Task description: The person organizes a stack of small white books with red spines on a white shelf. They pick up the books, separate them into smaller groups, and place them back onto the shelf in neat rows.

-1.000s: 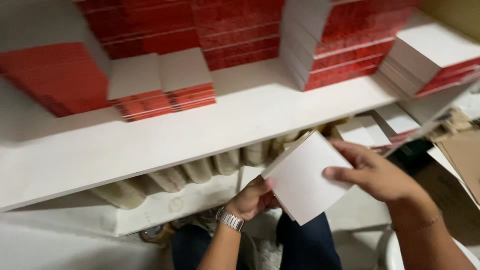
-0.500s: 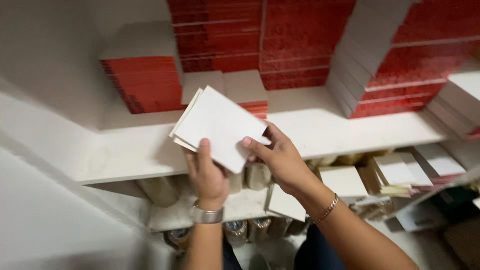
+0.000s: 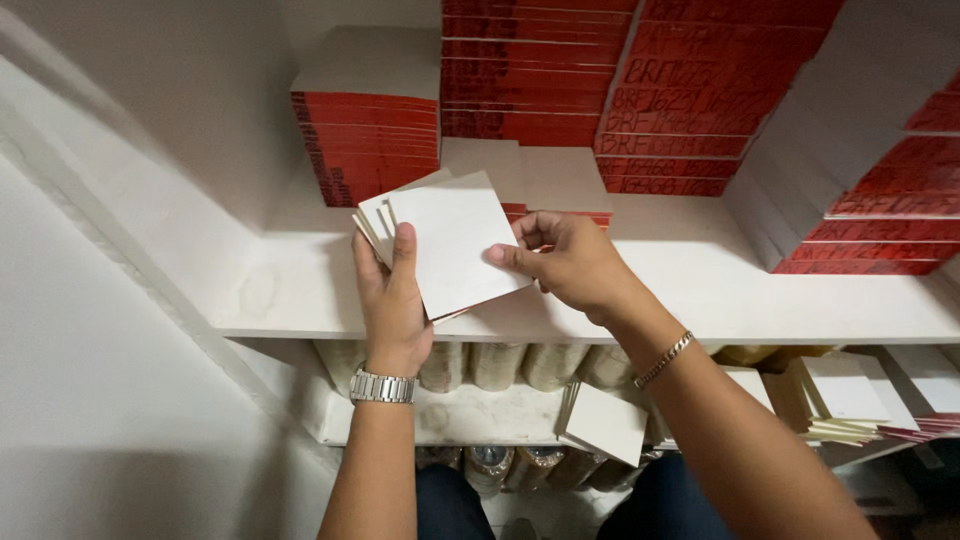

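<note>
White square cards (image 3: pixel 455 240), a thin fanned stack, are held over the front edge of the white shelf (image 3: pixel 700 290). The left hand (image 3: pixel 392 300) grips the stack from below, thumb pressed on the top card, steadying it. The right hand (image 3: pixel 570 265) pinches the top card's right edge, apparently to separate it. Red-edged stacks (image 3: pixel 370 140) fill the shelf behind.

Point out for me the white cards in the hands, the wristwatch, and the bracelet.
white cards (image 3: pixel 455 240), head view, on the blank face of the top card.
wristwatch (image 3: pixel 382 387), head view, on the metal band across the left wrist.
bracelet (image 3: pixel 666 358), head view, on the chain over the right wrist.
</note>
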